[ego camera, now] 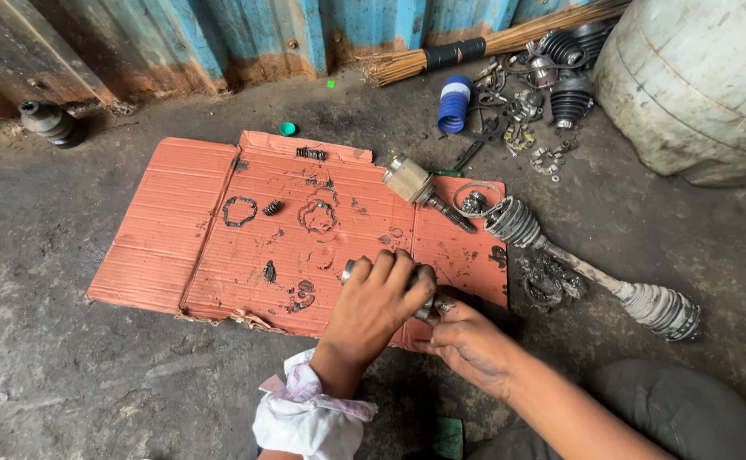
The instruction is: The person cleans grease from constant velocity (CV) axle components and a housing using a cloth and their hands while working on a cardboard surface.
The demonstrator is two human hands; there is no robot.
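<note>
My left hand (375, 308) wraps over a greasy cylindrical metal part (349, 271) above the near edge of an orange cardboard sheet (169, 230). My right hand (468, 341) touches the same part's right end with its fingertips. A drive shaft (590, 277) with ribbed rubber boots lies to the right on the floor. A tan joint housing with a stub (416, 183) rests on the cardboard's far right corner.
Small springs and rings (271, 207) and grease marks dot the cardboard. Black rubber boots (570, 102), a blue ribbed sleeve (454, 102), a broom (475, 47) and loose metal bits lie at the back. A large white drum (705, 77) stands at the right.
</note>
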